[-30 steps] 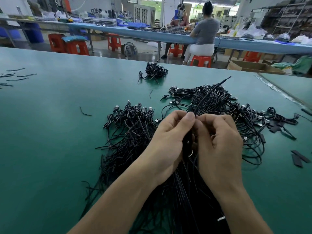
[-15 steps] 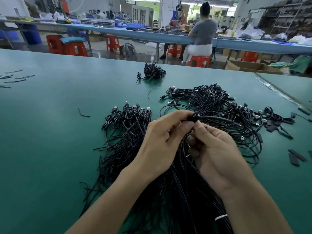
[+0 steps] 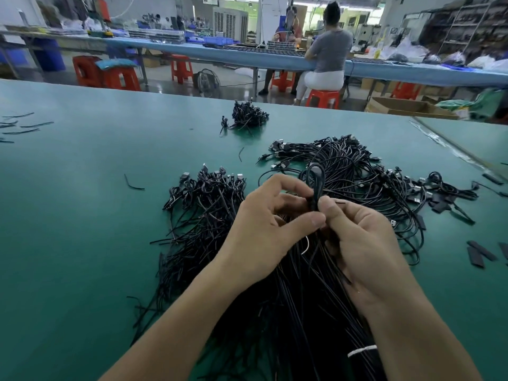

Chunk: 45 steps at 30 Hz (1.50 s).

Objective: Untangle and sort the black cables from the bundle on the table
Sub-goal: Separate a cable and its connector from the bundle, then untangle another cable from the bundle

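Note:
A big bundle of black cables [image 3: 291, 306] lies on the green table [image 3: 82, 243] in front of me, bound by a white tie [image 3: 362, 351] near the bottom. My left hand [image 3: 264, 229] and my right hand [image 3: 360, 243] meet above it and both pinch one black cable [image 3: 316, 182], bent into a small upright loop between my fingertips. A sorted heap of cables with plugs [image 3: 203, 199] lies to the left. A looser tangled heap [image 3: 357, 171] spreads behind and to the right.
A small knot of cables [image 3: 248, 116] sits farther back. Stray cable bits [image 3: 133, 184] and several flat black pieces [image 3: 478, 253] lie on the table. A person on a red stool [image 3: 323, 99] sits at a far bench.
The cable I pinch stuck out straight a second ago, then lay bent to the right. Now it stands folded into a small loop above my fingertips.

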Tool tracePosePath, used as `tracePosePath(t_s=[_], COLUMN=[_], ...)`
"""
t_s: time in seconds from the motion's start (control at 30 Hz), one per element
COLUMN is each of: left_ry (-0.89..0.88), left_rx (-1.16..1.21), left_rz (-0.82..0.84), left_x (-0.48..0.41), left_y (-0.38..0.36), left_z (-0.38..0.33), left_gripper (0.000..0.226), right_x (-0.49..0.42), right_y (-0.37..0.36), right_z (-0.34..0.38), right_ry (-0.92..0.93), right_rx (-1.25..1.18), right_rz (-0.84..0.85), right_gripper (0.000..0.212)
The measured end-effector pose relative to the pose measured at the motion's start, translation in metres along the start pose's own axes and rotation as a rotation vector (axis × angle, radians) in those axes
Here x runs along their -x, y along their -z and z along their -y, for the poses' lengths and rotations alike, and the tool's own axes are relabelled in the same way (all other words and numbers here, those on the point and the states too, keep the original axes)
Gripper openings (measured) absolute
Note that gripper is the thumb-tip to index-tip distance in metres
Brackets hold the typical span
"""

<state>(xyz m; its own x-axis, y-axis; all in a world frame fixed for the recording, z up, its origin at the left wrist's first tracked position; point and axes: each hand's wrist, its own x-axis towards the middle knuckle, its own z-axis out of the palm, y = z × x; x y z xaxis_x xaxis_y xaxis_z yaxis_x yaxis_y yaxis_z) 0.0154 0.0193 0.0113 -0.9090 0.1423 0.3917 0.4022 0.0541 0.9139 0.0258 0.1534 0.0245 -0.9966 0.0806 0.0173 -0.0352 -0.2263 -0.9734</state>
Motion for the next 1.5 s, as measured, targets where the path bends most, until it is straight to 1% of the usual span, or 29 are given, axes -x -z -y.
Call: tracePosePath(t_s=[0.1, 0.17, 0.2, 0.23, 0.3, 0.37, 0.4, 0.47, 0.53, 0.6, 0.67, 0.7, 0.77, 0.83, 0.9, 0.97, 1.0, 1.03, 1.2, 1.27, 1.33, 1.4, 1.43, 1.47, 1.5], left_ry=[-0.01, -0.003, 0.009, 0.019, 0.007, -0.059, -0.084, -0.098, -0.089, -0.01, 0.071, 0.101, 0.159, 0.233, 0.252, 0.231, 0.203, 0.18, 0.034, -0.017, -0.032, -0.056, -0.061, -0.064, -0.067], left_rx=[-0.061, -0.136, -0.164, -0.187, -0.24, -0.297, -0.317, -0.349, -0.378, -0.312, -0.255, -0.241, -0.132, 0.076, 0.161, 0.165, 0.159, 0.154, 0.028, 0.015, 0.015, 0.039, 0.093, 0.151, 0.18], left_rz=[-0.011, -0.043, -0.054, -0.064, -0.069, -0.067, -0.075, -0.127, -0.195, -0.229, -0.235, -0.227, -0.192, -0.159, -0.139, -0.138, -0.142, -0.141, -0.107, -0.077, -0.049, -0.034, -0.026, -0.019, -0.024], left_x=[-0.001, -0.002, -0.003, -0.003, -0.003, -0.001, 0.0, 0.0, -0.002, -0.004, -0.004, -0.005, -0.007, -0.007, -0.006, -0.004, -0.004, -0.005, -0.004, -0.004, -0.003, -0.002, -0.001, -0.001, -0.001], left_y=[0.003, 0.003, 0.003, 0.004, 0.007, 0.009, 0.009, 0.009, 0.009, 0.009, 0.009, 0.01, 0.011, 0.01, 0.007, 0.004, 0.005, 0.007, 0.008, 0.008, 0.009, 0.01, 0.01, 0.009, 0.009], left_z=[0.004, 0.006, 0.007, 0.008, 0.01, 0.011, 0.011, 0.011, 0.012, 0.011, 0.011, 0.01, 0.007, 0.002, 0.0, 0.002, 0.002, 0.002, -0.001, -0.003, -0.003, -0.003, -0.005, -0.006, -0.007], left_gripper=[0.047, 0.058, 0.061, 0.062, 0.057, 0.048, 0.045, 0.041, 0.035, 0.025, 0.02, 0.019, 0.02, 0.025, 0.014, 0.037, 0.043, 0.044, 0.037, 0.034, 0.035, 0.035, 0.028, 0.017, 0.009], right_x=[-0.002, -0.003, -0.003, -0.003, -0.003, -0.004, -0.005, -0.006, -0.006, -0.005, -0.004, -0.003, -0.002, -0.003, -0.004, -0.003, -0.003, -0.003, -0.006, -0.005, -0.005, -0.006, -0.006, -0.005, -0.004], right_y=[0.004, 0.002, 0.0, -0.002, -0.007, -0.008, -0.007, -0.006, -0.005, -0.006, -0.007, -0.006, -0.005, -0.003, -0.003, -0.005, -0.006, -0.006, -0.006, -0.008, -0.007, -0.005, -0.004, -0.004, -0.005], right_z=[-0.004, -0.009, -0.013, -0.017, -0.021, -0.021, -0.021, -0.019, -0.017, -0.017, -0.016, -0.016, -0.018, -0.02, -0.022, -0.024, -0.025, -0.026, -0.025, -0.023, -0.023, -0.023, -0.023, -0.022, -0.022], right_ry=[0.026, -0.056, -0.13, -0.206, -0.346, -0.44, -0.459, -0.44, -0.37, -0.304, -0.261, -0.238, -0.178, -0.094, -0.012, 0.02, 0.005, -0.025, -0.208, -0.252, -0.275, -0.248, -0.211, -0.164, -0.111], right_rx=[0.125, 0.111, 0.041, -0.065, -0.247, -0.32, -0.331, -0.311, -0.268, -0.23, -0.182, -0.15, -0.073, 0.028, 0.112, 0.144, 0.145, 0.126, -0.121, -0.196, -0.251, -0.248, -0.233, -0.206, -0.171], right_rz=[-0.028, -0.046, -0.034, -0.013, 0.018, 0.034, 0.034, 0.028, 0.046, 0.121, 0.158, 0.14, 0.084, 0.038, 0.044, 0.074, 0.083, 0.088, 0.137, 0.159, 0.163, 0.153, 0.143, 0.13, 0.125], right_gripper=[0.024, 0.032, 0.035, 0.036, 0.029, 0.025, 0.025, 0.029, 0.031, 0.021, 0.023, 0.024, 0.025, 0.026, 0.025, 0.028, 0.031, 0.033, 0.035, 0.024, 0.016, 0.012, 0.016, 0.026, 0.03])
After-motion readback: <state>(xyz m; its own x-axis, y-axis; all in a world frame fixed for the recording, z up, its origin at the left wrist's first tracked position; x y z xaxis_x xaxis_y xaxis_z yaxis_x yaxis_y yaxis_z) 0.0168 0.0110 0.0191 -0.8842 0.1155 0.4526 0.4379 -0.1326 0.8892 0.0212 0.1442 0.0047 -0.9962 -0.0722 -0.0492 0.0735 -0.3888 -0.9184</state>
